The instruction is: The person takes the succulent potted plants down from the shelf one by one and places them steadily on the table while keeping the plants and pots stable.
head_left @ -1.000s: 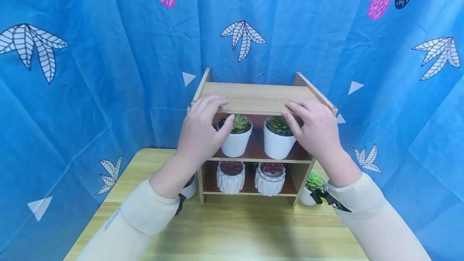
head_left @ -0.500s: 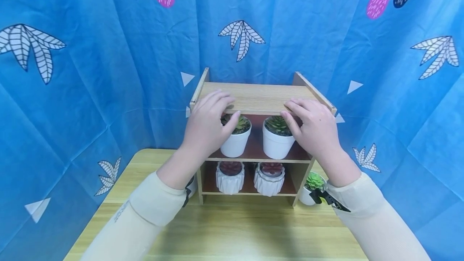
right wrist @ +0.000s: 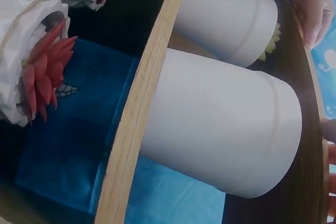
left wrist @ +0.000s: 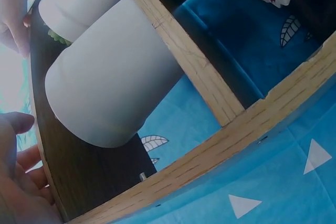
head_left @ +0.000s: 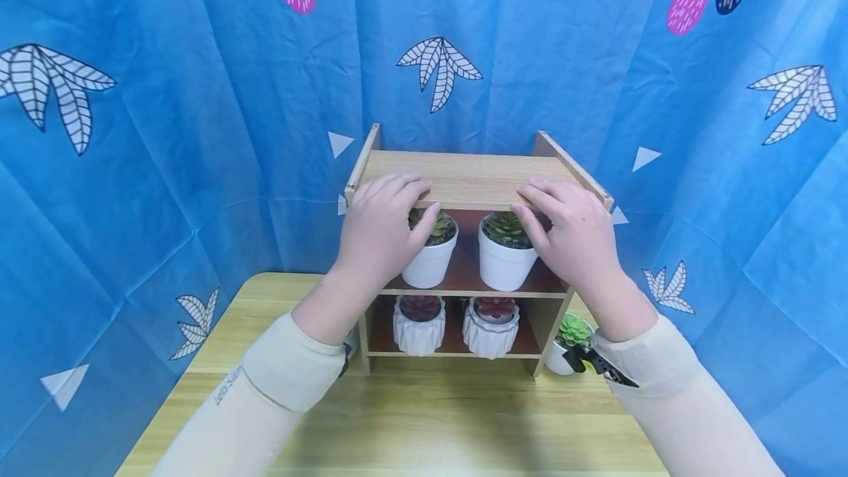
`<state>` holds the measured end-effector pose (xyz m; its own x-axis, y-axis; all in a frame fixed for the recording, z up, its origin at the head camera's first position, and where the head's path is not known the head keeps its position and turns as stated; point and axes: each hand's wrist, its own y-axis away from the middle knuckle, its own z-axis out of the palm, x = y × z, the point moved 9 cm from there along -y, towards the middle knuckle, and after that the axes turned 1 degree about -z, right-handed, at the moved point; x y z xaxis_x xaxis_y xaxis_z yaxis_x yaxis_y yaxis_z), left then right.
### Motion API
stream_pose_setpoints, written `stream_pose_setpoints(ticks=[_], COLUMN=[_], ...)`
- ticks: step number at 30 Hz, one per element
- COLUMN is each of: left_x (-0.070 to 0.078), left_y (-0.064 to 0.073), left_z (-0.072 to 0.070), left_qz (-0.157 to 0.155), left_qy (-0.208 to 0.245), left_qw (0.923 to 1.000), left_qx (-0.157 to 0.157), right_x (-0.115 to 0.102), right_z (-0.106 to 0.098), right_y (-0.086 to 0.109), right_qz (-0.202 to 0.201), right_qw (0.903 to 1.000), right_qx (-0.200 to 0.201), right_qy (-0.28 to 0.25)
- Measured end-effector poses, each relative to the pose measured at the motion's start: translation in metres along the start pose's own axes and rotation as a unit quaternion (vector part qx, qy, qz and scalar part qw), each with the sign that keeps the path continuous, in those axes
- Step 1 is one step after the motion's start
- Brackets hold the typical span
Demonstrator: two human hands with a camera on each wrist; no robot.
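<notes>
A small wooden shelf [head_left: 473, 175] stands on the table, its top board between two raised side panels. My left hand [head_left: 380, 223] grips the front edge of that board near its left end, fingers over the top and thumb at the front edge. Near the right end, my right hand [head_left: 573, 230] holds the same edge in a similar way. Below the board are two white pots with green succulents, a left pot [head_left: 430, 263] and a right pot [head_left: 506, 263]. On the lower level sit two white ribbed pots with red succulents, a left one [head_left: 419, 330] and a right one [head_left: 490, 333].
A white pot with a bright green succulent [head_left: 571, 333] stands on the table right of the shelf. Left of it, another pot is mostly hidden behind my left sleeve [head_left: 291, 363]. A blue patterned curtain [head_left: 265, 94] surrounds the wooden table [head_left: 430, 418].
My left hand has shifted slightly right along the board's edge; its fingers lifted a little, then came down again. My right hand stays on the board. The shelf and pots have not moved.
</notes>
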<state>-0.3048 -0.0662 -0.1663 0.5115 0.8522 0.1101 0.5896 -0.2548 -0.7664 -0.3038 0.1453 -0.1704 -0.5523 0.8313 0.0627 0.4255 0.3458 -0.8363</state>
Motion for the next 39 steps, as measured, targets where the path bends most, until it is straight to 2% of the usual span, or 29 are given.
stream_pose_setpoints(ticks=[10, 21, 27, 39], left_x=[0.001, 0.0, -0.001, -0.001], left_y=[0.002, 0.002, 0.002, 0.001], left_z=[0.003, 0.003, 0.003, 0.004], left_qz=[0.008, 0.005, -0.007, -0.016], left_qy=[-0.02, -0.004, 0.0, 0.002], left_qw=[0.9997, 0.9997, 0.9998, 0.9998], left_qx=[0.01, 0.022, 0.017, 0.007], right_x=[0.001, 0.003, 0.003, 0.0], right_z=[0.0, 0.0, 0.0, -0.01], right_y=[0.0, 0.0, -0.001, 0.002], right_qz=[0.003, 0.011, 0.01, 0.009], right_qw=[1.0, 0.9999, 0.9998, 0.998], right_qx=[0.002, -0.009, -0.01, 0.013], right_qy=[-0.002, -0.008, -0.016, -0.06])
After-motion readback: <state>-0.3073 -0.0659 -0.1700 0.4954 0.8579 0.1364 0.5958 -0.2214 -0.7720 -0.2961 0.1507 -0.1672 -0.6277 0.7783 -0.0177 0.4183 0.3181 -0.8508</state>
